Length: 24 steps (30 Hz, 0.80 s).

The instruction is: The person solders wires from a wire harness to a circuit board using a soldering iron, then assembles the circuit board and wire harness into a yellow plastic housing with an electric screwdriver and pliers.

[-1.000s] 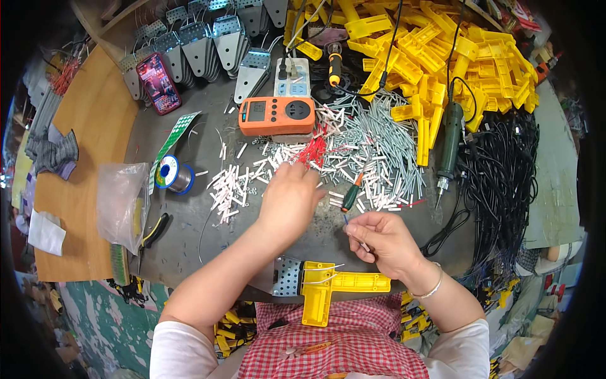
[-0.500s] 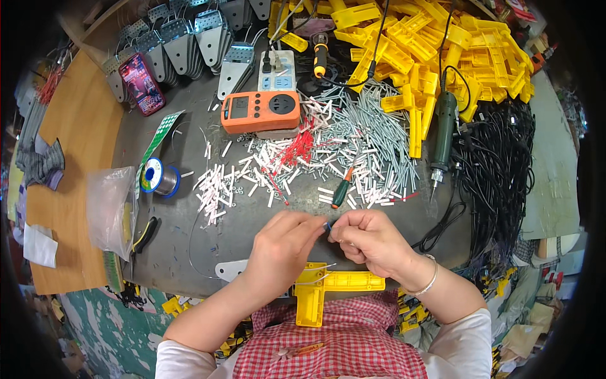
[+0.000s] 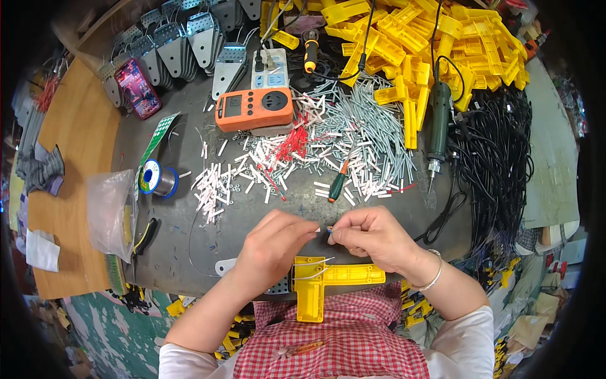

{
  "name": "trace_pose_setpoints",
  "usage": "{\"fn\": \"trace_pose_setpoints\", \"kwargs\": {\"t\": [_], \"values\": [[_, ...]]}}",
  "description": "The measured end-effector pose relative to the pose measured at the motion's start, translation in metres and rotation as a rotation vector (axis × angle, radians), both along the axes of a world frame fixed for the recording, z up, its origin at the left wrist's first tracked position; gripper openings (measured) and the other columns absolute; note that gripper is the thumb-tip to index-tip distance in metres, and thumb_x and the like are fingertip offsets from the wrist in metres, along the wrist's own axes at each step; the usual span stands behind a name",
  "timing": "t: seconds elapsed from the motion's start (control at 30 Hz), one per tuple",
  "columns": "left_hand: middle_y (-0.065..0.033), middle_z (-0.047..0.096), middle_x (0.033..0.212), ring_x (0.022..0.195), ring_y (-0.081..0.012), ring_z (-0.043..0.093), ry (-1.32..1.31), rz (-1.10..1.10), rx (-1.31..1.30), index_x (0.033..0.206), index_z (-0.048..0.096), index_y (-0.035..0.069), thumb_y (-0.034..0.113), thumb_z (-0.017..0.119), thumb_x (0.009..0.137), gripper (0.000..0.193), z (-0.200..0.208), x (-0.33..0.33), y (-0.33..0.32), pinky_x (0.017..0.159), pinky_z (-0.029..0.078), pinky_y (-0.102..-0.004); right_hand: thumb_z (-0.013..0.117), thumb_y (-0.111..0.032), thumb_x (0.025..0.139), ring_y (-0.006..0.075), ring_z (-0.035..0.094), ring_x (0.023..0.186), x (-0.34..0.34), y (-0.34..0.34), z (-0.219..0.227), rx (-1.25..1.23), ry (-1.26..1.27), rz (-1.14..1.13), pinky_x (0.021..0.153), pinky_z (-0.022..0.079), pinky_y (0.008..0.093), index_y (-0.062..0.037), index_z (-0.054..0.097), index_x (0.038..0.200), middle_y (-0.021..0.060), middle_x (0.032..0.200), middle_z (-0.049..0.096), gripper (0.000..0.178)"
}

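Above the bench's near edge, my right hand (image 3: 374, 235) pinches a small blue piece (image 3: 329, 231) that looks like a wire end. My left hand (image 3: 273, 242) is closed in a pinch a short gap to its left; a small pale spot shows at its fingertips, too small to name. Just below the hands lies a yellow plastic housing (image 3: 310, 300), open side up, with a long arm reaching right. Thin grey wires (image 3: 312, 273) cross it. Against its left side is a perforated metal plate (image 3: 278, 285), partly hidden by my left forearm.
Beyond my hands lie a green-handled screwdriver (image 3: 338, 184), white sleeves (image 3: 211, 189) and a heap of screws (image 3: 372, 123). An orange meter (image 3: 254, 108) stands behind. To the right are an electric screwdriver (image 3: 439, 126) and black cables (image 3: 495, 170); a solder spool (image 3: 158, 179) sits left.
My fingertips, together at the blue piece before, are now apart. The left hand has drawn back to the left, while the right still pinches the piece. The view has shifted slightly.
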<state>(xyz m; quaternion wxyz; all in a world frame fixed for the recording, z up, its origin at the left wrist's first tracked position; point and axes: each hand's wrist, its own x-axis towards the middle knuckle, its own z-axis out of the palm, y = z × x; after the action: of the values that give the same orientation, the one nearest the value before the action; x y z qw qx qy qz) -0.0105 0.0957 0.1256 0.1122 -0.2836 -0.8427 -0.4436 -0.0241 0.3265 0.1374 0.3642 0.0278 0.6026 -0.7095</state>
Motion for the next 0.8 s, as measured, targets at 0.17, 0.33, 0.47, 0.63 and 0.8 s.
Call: {"fn": "trace_pose_setpoints", "kwargs": {"t": [0.17,0.33,0.47,0.63,0.8], "values": [[-0.0107,0.069,0.091,0.086,-0.0296,0.066,-0.05,-0.005,0.048,0.1,0.072,0.001,-0.003,0.075,0.082,0.019,-0.001,0.002,0.002,0.076,0.055,-0.0376,0.068,-0.013,0.095,0.0,0.046,0.061,0.001,0.0,0.002,-0.039,-0.034,0.032,0.053,0.032,0.0185,-0.0003,0.074,0.095,-0.0046,0.073,0.06,0.014],[-0.0106,0.07,0.094,0.084,-0.0285,0.066,-0.016,-0.09,0.04,0.097,0.073,0.002,-0.004,0.077,0.081,0.018,0.0,-0.001,0.002,0.074,0.054,-0.0372,0.067,-0.01,0.094,0.0008,0.048,0.059,0.001,-0.001,-0.001,-0.051,-0.054,0.084,0.052,0.033,0.0182,0.0004,0.074,0.094,-0.0019,0.075,0.064,0.013],[-0.0102,0.069,0.095,0.085,-0.0285,0.067,-0.034,-0.165,0.06,0.098,0.073,0.002,-0.004,0.077,0.08,0.02,-0.001,-0.002,0.003,0.075,0.054,-0.0373,0.068,-0.01,0.095,0.0013,0.048,0.058,-0.003,0.007,-0.011,-0.21,-0.202,0.113,0.052,0.035,0.0193,0.0005,0.074,0.095,-0.0014,0.076,0.065,0.012],[-0.0102,0.07,0.094,0.084,-0.0288,0.067,-0.086,-0.105,0.063,0.099,0.073,0.002,-0.004,0.077,0.08,0.02,-0.008,0.004,-0.001,0.073,0.054,-0.0375,0.072,-0.015,0.097,0.0049,0.059,0.062,0.001,-0.002,0.004,0.059,0.026,0.108,0.055,0.043,0.0201,0.0021,0.071,0.102,0.0001,0.079,0.07,0.018],[-0.0109,0.071,0.09,0.08,-0.0289,0.068,-0.074,-0.17,0.085,0.099,0.074,0.002,-0.002,0.079,0.08,0.02,-0.004,0.007,0.005,0.07,0.054,-0.0369,0.073,-0.017,0.097,0.0068,0.063,0.067,-0.001,0.003,0.0,-0.088,0.027,0.112,0.058,0.047,0.0213,0.001,0.07,0.104,0.002,0.08,0.071,0.019]]}}
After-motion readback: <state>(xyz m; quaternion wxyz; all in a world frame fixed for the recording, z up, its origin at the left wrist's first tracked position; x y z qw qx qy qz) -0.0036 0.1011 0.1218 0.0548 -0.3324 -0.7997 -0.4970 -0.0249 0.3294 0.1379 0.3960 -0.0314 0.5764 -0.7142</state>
